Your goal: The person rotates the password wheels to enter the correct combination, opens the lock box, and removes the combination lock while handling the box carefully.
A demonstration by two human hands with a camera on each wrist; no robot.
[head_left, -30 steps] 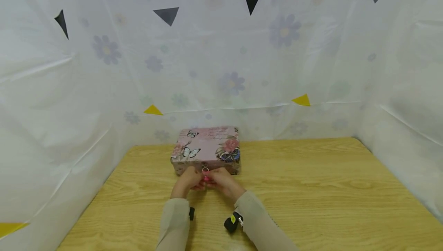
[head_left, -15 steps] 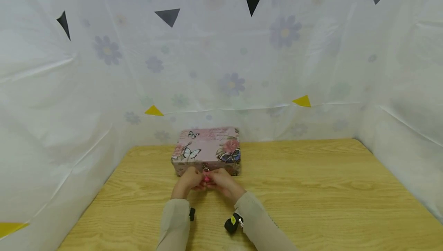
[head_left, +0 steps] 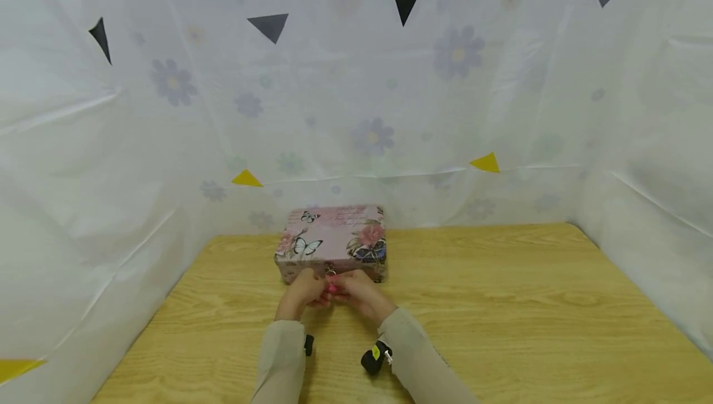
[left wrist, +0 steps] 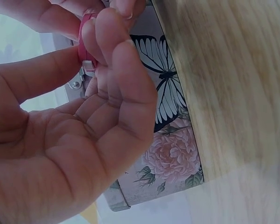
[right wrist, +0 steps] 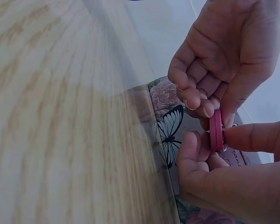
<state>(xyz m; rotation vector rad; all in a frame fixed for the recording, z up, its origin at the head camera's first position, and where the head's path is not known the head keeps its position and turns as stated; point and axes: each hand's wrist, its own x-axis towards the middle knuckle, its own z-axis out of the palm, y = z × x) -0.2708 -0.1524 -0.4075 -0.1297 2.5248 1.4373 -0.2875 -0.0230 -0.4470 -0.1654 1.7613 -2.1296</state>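
Observation:
A pink tin box [head_left: 334, 231] with butterflies and roses lies with its lid down at the back of the table. At its front clasp hangs a small pink padlock [head_left: 332, 287], with a silver loop above it. My left hand [head_left: 305, 287] pinches the padlock from the left between thumb and fingers. From the other side my right hand [head_left: 361, 289] pinches it too, the thumb against its face. Edge-on in the right wrist view, the padlock [right wrist: 216, 130] sits between both hands' fingertips. Fingers partly cover it in the left wrist view.
The wooden table [head_left: 501, 305] spreads out on both sides of the box. Behind it hangs a white flowered sheet [head_left: 362, 82] with dark and yellow triangles. Black straps [head_left: 373, 359] with cameras are on the wrists.

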